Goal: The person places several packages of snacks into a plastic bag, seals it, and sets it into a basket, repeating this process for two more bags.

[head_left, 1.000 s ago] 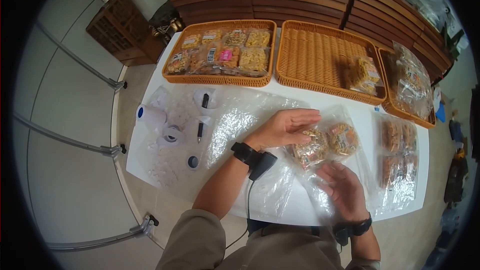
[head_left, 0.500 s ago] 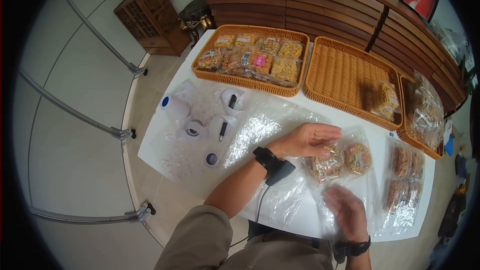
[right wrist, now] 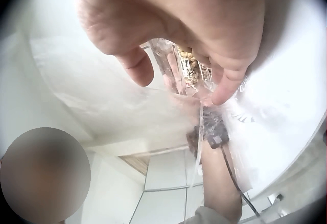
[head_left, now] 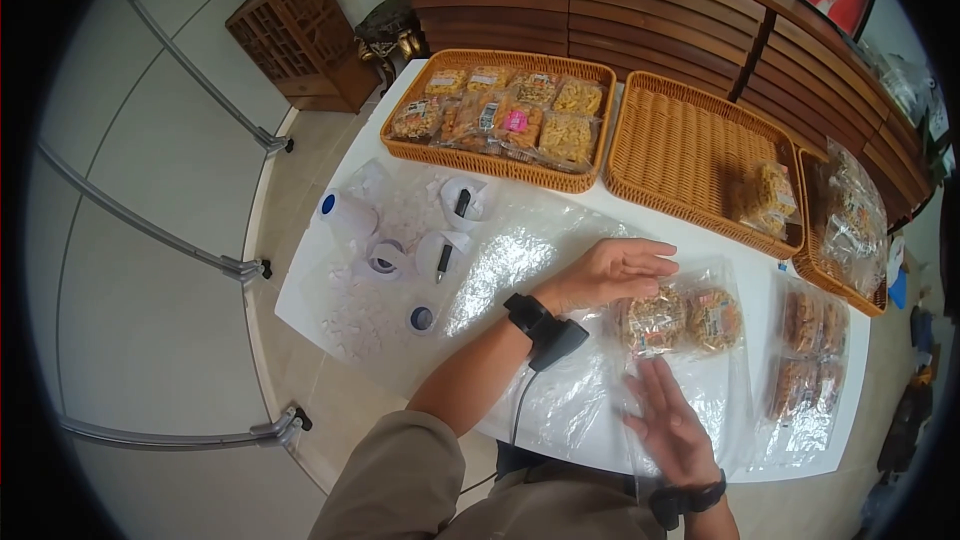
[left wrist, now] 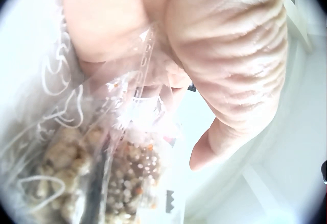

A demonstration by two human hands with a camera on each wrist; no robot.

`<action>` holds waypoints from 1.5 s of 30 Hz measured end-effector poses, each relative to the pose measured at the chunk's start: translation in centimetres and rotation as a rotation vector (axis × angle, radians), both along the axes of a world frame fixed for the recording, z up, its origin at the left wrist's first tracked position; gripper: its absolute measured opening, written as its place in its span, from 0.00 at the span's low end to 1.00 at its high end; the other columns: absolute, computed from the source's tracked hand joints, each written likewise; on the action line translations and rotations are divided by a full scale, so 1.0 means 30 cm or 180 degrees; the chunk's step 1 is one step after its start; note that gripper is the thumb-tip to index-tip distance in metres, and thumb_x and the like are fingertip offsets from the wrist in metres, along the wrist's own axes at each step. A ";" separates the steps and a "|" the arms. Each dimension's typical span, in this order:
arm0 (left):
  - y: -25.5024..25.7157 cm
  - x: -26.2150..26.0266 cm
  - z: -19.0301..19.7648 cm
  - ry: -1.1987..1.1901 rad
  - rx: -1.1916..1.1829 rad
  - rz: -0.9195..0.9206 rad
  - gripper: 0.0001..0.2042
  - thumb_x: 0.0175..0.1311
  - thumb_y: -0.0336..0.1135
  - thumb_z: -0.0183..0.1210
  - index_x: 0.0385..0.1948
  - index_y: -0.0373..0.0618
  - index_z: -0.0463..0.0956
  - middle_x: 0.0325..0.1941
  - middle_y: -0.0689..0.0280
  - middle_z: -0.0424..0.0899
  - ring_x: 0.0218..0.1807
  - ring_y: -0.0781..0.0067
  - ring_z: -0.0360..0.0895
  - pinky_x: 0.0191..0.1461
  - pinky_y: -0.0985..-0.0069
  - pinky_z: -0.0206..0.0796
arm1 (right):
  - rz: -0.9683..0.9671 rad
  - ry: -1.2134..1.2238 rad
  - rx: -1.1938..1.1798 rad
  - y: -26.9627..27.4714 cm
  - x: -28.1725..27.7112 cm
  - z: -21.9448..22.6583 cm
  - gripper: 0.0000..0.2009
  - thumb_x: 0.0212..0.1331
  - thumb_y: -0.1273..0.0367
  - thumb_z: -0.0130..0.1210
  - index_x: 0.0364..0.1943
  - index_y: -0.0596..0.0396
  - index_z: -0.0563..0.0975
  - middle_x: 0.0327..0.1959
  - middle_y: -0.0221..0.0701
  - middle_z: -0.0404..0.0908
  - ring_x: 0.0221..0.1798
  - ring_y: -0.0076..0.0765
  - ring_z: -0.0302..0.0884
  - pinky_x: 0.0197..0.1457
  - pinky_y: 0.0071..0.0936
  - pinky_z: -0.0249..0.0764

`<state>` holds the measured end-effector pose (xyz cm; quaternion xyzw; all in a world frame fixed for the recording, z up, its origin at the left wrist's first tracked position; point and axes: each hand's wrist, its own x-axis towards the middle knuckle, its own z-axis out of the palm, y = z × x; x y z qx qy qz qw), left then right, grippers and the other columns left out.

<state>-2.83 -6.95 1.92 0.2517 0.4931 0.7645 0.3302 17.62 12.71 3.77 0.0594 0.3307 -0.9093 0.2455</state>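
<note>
Two clear packs of nut-and-seed snack (head_left: pixel 653 321) lie side by side in a large clear plastic bag (head_left: pixel 708 380) on the white table. My left hand (head_left: pixel 615 273) lies along the far left edge of the packs, its fingers extended to the right and the thumb over the nearer pack. In the left wrist view, bag film (left wrist: pixel 145 99) overlaps the palm beside the seed-covered snack (left wrist: pixel 135 178). My right hand (head_left: pixel 675 432) is on the near side, fingers extended with the tips right at the left pack and thumb apart. Film also surrounds the right hand (right wrist: pixel 179 35) in the right wrist view.
Wicker trays line the back: one filled with snack packs (head_left: pixel 500 160), one with a few packs at its right end (head_left: pixel 690 125). A bag of brown packs (head_left: pixel 808 355) lies at right. Tape rolls (head_left: pixel 385 258), markers (head_left: pixel 443 262) and flat plastic bags (head_left: pixel 520 250) lie left.
The head view has swung left and then steadied. My right hand has come forward and slightly left, up to the packs. My left hand has stayed beside them.
</note>
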 end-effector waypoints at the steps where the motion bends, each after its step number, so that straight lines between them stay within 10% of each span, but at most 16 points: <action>1: 0.002 0.000 -0.005 0.0047 0.0007 0.0023 0.28 0.65 0.27 0.62 0.67 0.36 0.64 0.64 0.48 0.75 0.67 0.64 0.71 0.71 0.69 0.65 | 0.0016 -0.0010 -0.0029 0.001 0.000 0.001 0.45 0.60 0.66 0.57 0.78 0.50 0.43 0.82 0.31 0.41 0.81 0.39 0.42 0.74 0.40 0.57; 16: -0.011 0.003 0.023 0.0041 -0.0286 0.0034 0.29 0.65 0.31 0.60 0.68 0.37 0.63 0.65 0.51 0.75 0.66 0.63 0.73 0.70 0.69 0.65 | 0.0185 0.0092 -0.0202 0.001 -0.004 0.003 0.49 0.58 0.69 0.53 0.78 0.43 0.32 0.83 0.25 0.29 0.83 0.37 0.28 0.77 0.43 0.44; 35: 0.006 0.009 0.015 0.0209 -0.0260 0.0226 0.30 0.61 0.23 0.60 0.67 0.32 0.61 0.65 0.46 0.74 0.69 0.57 0.70 0.75 0.64 0.59 | -0.0335 0.0084 -0.0287 0.031 -0.012 0.010 0.49 0.62 0.72 0.52 0.78 0.33 0.30 0.82 0.21 0.26 0.83 0.44 0.33 0.76 0.47 0.51; 45: 0.011 0.007 0.003 0.0266 -0.0333 0.0172 0.30 0.61 0.18 0.59 0.67 0.34 0.62 0.65 0.50 0.75 0.70 0.62 0.70 0.75 0.67 0.59 | -0.0379 -0.0184 -0.0005 0.037 -0.012 0.001 0.41 0.66 0.70 0.52 0.78 0.49 0.41 0.82 0.33 0.36 0.81 0.48 0.44 0.75 0.42 0.58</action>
